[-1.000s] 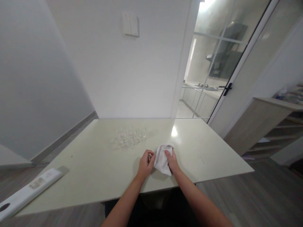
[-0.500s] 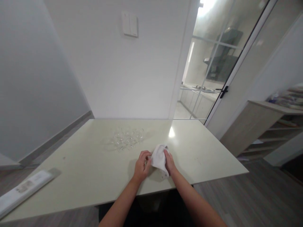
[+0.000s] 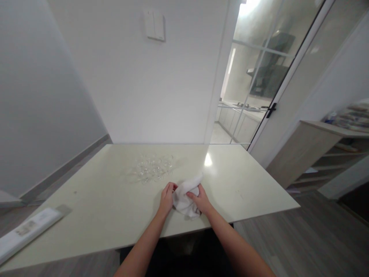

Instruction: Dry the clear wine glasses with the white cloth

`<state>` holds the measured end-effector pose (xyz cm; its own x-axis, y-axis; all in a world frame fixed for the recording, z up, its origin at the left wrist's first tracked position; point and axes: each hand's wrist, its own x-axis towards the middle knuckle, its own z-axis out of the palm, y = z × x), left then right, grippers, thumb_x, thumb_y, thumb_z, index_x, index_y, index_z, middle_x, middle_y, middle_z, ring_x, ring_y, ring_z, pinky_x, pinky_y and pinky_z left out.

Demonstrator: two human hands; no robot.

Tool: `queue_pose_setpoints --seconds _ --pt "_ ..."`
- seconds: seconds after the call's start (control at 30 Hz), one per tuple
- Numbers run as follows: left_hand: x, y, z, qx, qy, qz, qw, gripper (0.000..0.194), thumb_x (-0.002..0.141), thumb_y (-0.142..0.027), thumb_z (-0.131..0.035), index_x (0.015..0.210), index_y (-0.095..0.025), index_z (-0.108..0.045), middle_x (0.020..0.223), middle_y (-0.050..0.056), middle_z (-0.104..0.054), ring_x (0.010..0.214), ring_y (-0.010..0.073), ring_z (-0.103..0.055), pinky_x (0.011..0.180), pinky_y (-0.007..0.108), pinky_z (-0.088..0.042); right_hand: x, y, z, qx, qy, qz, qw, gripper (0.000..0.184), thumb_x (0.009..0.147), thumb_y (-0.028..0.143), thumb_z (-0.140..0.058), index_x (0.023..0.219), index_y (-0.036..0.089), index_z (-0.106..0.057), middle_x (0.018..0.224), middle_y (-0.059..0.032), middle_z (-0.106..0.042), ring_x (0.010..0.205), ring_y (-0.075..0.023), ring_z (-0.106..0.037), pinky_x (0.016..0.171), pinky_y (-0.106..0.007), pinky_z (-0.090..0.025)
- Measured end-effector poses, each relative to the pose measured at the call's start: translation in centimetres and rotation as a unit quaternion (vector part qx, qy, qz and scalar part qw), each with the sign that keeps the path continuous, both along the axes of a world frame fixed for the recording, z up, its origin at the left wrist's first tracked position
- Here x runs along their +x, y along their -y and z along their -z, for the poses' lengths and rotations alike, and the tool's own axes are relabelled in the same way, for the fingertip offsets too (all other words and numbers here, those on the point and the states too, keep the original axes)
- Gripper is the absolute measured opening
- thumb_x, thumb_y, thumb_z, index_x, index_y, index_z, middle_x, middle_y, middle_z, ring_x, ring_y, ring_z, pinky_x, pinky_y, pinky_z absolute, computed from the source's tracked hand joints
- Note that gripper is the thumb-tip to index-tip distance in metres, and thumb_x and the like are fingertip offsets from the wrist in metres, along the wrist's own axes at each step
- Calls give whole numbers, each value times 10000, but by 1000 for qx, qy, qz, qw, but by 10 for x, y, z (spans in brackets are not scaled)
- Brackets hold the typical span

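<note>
A white cloth [image 3: 184,202] is bunched between my two hands above the near part of the table. My right hand [image 3: 201,199] grips it from the right, thumb pressed on top. On its left side, my left hand [image 3: 167,197] has its fingers curled inward against the cloth. Whatever those left fingers hold is covered by the cloth and the hand. Farther back and to the left, several clear glasses [image 3: 154,167] stand grouped together, their outlines faint.
The pale glossy table [image 3: 115,215] meets the wall at its far edge. A long white box [image 3: 29,231] lies at the table's left corner. On the right are a glazed door with a black handle [image 3: 271,110] and a wooden shelf unit [image 3: 305,154].
The cloth has shifted left and spread over the front of my left fingers. My right hand has moved slightly left, its thumb now across the cloth. A shiny bit seen in my left fingers is now covered.
</note>
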<state>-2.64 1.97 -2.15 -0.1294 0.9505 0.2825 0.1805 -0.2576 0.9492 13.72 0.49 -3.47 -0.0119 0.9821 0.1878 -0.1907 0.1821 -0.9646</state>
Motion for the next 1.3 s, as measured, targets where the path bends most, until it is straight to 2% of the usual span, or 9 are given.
queue_pose_setpoints --seconds 0.1,0.23,0.47,0.67,0.8,0.9,1.03,1.17,1.3 --pt "0 1 1 -25 15 4 1000 384 852 -468 -386 651 -193 -564 653 10 -572 655 171 -530 607 270 -426 1 -3 7 -40 -11 46 998 336 794 469 -601 1027 230 -634 960 -27 -686 893 -174 -624 809 -272 -483" --pt "-1 -1 5 -71 32 5 997 396 841 -499 -370 689 -193 -568 678 2 -578 619 161 -517 544 250 -401 2 -5 12 -103 6 74 992 472 815 593 -491 946 164 -639 852 -58 -685 814 -201 -629 717 -290 -494" --pt "-2 -3 6 -43 25 -16 999 395 845 -510 -371 681 -197 -548 649 -2 -535 622 160 -492 558 250 -386 4 -3 4 8 123 35 992 622 576 402 -788 1114 177 -571 1059 -77 -673 969 -243 -613 867 -354 -474" --pt "0 10 3 34 20 79 996 301 837 -471 -472 899 -186 -549 671 -20 -500 598 136 -463 562 234 -373 4 -10 8 -92 9 64 994 506 770 571 -574 1081 173 -598 1039 -79 -697 964 -235 -638 868 -352 -488" --pt "3 17 5 79 -40 70 994 238 847 -418 -498 899 -188 -529 713 -21 -499 613 123 -454 607 234 -364 7 -15 15 -143 -44 80 986 571 798 649 -465 1032 147 -606 983 -104 -707 905 -248 -661 810 -364 -514" --pt "3 10 8 50 -33 26 998 263 874 -426 -451 755 -193 -482 645 -36 -441 597 123 -424 585 232 -339 6 -10 15 -87 -4 65 994 551 698 545 -666 1079 161 -565 1027 -96 -693 928 -239 -653 836 -360 -508" --pt "-1 -2 11 2 10 -14 1000 356 880 -467 -412 650 -196 -429 619 -30 -422 604 134 -420 573 240 -341 1 -2 11 12 82 20 996 707 533 348 -835 1140 180 -513 1070 -82 -673 975 -230 -631 903 -361 -478" --pt "0 2 9 28 20 18 999 290 889 -449 -414 820 -193 -531 701 -15 -495 632 137 -457 591 241 -373 1 -4 12 -15 34 18 999 626 658 416 -753 1183 204 -487 1104 -75 -664 986 -225 -630 895 -358 -486" --pt "3 11 6 60 10 36 997 262 899 -420 -413 912 -198 -552 744 -3 -526 626 133 -476 601 244 -397 5 -12 21 -101 -10 57 993 525 825 599 -474 1135 182 -555 1080 -86 -678 1026 -243 -624 903 -368 -479"
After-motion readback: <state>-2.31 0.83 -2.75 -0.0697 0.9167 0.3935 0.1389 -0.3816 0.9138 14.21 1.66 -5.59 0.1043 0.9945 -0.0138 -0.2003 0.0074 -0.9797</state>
